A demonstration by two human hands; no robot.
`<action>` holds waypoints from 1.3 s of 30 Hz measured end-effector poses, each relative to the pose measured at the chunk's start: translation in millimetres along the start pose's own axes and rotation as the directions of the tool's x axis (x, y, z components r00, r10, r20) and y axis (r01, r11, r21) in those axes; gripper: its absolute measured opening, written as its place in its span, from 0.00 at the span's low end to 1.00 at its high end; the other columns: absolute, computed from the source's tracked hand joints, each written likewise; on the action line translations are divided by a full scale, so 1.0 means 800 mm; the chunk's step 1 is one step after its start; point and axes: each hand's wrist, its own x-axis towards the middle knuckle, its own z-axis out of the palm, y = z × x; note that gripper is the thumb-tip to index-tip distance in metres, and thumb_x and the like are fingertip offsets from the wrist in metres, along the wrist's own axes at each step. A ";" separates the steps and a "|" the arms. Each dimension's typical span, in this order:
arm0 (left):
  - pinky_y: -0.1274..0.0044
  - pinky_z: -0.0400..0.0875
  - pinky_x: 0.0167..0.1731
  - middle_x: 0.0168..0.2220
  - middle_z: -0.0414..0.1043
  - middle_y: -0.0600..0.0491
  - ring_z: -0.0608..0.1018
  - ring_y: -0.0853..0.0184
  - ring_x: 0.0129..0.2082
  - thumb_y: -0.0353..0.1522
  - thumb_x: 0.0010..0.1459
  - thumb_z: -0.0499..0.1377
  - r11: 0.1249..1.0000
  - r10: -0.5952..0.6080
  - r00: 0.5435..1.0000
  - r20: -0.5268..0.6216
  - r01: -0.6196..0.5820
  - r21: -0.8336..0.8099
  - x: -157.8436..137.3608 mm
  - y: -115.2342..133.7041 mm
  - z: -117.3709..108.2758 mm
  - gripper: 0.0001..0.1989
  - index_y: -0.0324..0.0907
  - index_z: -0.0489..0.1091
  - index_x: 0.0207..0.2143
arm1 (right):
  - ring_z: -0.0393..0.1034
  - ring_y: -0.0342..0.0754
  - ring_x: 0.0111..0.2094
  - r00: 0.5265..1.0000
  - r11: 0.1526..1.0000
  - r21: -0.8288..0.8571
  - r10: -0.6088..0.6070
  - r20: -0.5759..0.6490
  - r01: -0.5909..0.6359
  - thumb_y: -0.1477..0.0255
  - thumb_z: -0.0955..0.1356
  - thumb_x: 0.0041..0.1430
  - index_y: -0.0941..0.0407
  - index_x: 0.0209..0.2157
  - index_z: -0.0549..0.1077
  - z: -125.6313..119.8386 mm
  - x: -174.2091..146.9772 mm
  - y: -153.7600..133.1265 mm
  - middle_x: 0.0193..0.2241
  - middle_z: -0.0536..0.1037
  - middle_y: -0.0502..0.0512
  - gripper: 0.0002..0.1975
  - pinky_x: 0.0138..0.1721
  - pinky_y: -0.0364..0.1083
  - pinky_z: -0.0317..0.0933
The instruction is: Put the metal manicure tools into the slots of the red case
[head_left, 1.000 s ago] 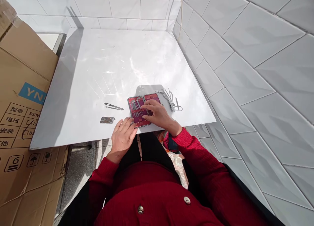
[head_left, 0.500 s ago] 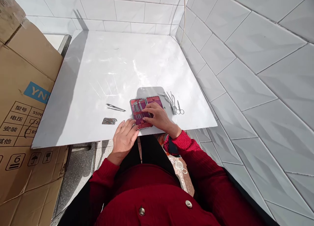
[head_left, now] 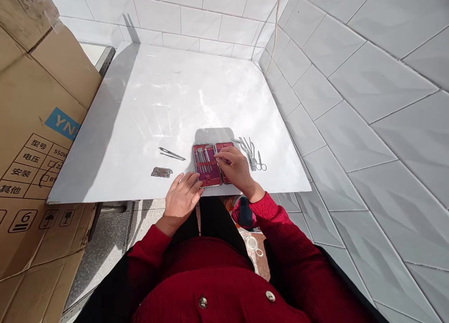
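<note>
On the white tabletop lies an unfolded manicure case (head_left: 207, 177) with a red and purple lining. Several slim metal tools (head_left: 204, 158) sit side by side under the strap in its left half. My left hand (head_left: 182, 196) rests at the case's near left corner, fingers stretched out and touching the edge. Over the middle and right half is my right hand (head_left: 237, 168), with thumb and fingertips pinched together beside the row of tools. What that pinch contains, if anything, is too small to make out. The hand covers much of the right half.
Left of the case lie a pointed metal tool like tweezers (head_left: 171, 154) and nail clippers (head_left: 162, 172). To its right are several metal clippers or nippers (head_left: 248, 150) and small scissors (head_left: 260, 163). A cardboard box (head_left: 42, 103) stands at left; a tiled wall (head_left: 351, 126) borders the right.
My right hand has shifted right from the tool row toward the case's fold, exposing more tools. My left hand stays at the corner. The camera view has shifted slightly.
</note>
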 end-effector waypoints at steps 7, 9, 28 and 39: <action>0.60 0.69 0.65 0.57 0.80 0.47 0.78 0.57 0.61 0.33 0.72 0.58 0.999 -0.032 0.997 0.074 0.031 0.018 -0.002 0.002 0.002 0.11 0.45 0.77 0.52 | 0.74 0.51 0.41 0.942 0.972 -0.222 0.007 0.336 0.072 0.73 0.69 0.68 0.56 0.38 0.83 0.028 0.052 -0.060 0.37 0.82 0.56 0.08 0.45 0.47 0.62; 0.60 0.70 0.64 0.56 0.80 0.47 0.79 0.57 0.60 0.34 0.72 0.58 0.999 -0.030 0.996 0.080 0.028 0.029 0.000 0.004 0.002 0.10 0.44 0.78 0.51 | 0.73 0.50 0.40 0.902 0.948 -0.282 -0.011 0.432 0.147 0.74 0.67 0.70 0.57 0.37 0.83 0.041 0.066 -0.084 0.37 0.82 0.57 0.11 0.42 0.47 0.60; 0.59 0.75 0.59 0.45 0.83 0.48 0.83 0.58 0.51 0.32 0.72 0.59 0.997 -0.031 1.000 0.000 0.031 -0.068 0.002 0.007 0.002 0.07 0.43 0.77 0.47 | 0.76 0.55 0.41 0.753 0.755 -0.474 -0.039 0.657 0.453 0.85 0.62 0.66 0.63 0.42 0.81 0.102 0.104 -0.146 0.41 0.84 0.68 0.15 0.40 0.49 0.56; 0.60 0.74 0.60 0.50 0.82 0.46 0.81 0.57 0.56 0.32 0.72 0.59 0.998 -0.015 1.000 -0.017 0.014 -0.062 -0.001 0.007 0.002 0.09 0.43 0.77 0.51 | 0.72 0.52 0.35 0.744 0.747 -0.458 -0.072 0.665 0.482 0.85 0.62 0.64 0.63 0.39 0.80 0.109 0.107 -0.127 0.37 0.82 0.67 0.15 0.34 0.48 0.51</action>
